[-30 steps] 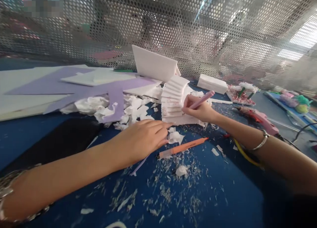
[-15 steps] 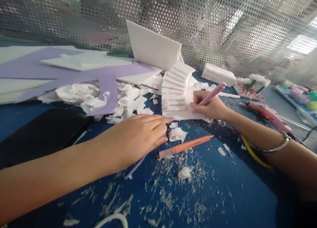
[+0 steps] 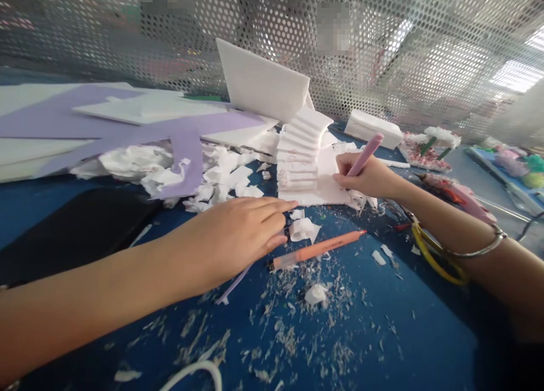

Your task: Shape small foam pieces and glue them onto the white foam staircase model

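A small white model staircase (image 3: 300, 153), with ridged steps curving up, stands on a flat white base (image 3: 331, 195). My right hand (image 3: 365, 175) grips a pink pen (image 3: 369, 150), its tip hidden by my fingers at the right part of the base. My left hand (image 3: 242, 226) lies palm down with its index finger stretched out to the base's front edge; the other fingers bend a little and hold nothing visible. An orange marker (image 3: 318, 249) lies just right of that hand, beside a torn white scrap (image 3: 304, 230).
Behind the staircase leans a white folded board (image 3: 266, 82) before a perforated metal screen (image 3: 272, 17). Purple and white sheets (image 3: 140, 130) and crumpled paper (image 3: 136, 164) lie left, near a black flat object (image 3: 76, 226). A pink glue gun (image 3: 463, 195) rests right. Shavings litter the blue table (image 3: 408, 334).
My right hand has shifted slightly to the right on the base, and the pen now stands a bit steeper. My left hand has stayed in place.
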Demonstrator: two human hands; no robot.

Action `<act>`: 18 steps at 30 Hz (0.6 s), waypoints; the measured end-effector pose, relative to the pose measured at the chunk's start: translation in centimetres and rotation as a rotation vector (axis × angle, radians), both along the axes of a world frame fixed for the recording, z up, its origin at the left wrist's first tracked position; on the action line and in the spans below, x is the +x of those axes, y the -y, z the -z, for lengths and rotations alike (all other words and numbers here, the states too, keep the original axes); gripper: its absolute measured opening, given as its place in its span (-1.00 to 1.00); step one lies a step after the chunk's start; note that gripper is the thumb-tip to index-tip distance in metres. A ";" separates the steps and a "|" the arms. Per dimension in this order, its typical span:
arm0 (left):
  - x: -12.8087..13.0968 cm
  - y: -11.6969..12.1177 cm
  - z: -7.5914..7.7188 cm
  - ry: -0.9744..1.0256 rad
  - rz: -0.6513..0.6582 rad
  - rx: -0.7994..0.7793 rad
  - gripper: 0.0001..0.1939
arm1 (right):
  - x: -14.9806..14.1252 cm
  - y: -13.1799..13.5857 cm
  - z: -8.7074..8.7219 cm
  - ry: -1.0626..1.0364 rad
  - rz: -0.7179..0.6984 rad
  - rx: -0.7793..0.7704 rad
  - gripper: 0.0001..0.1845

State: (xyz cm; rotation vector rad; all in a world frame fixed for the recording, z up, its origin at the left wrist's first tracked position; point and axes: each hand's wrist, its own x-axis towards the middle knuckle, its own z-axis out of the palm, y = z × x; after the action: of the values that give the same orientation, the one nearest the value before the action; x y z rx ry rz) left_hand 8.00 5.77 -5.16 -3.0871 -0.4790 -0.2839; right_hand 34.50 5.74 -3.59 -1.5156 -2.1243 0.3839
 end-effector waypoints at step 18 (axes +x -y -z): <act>0.0 1.3 -2.4 0.359 -0.074 -0.133 -0.76 | -3.9 6.6 -5.6 -0.603 -0.290 -0.048 -0.57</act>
State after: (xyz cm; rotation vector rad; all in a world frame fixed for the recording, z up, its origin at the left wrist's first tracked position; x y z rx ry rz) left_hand 7.96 4.51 -2.76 -3.1404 -0.6406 -0.8460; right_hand 30.55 -0.83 1.99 -0.9434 -1.8408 0.8760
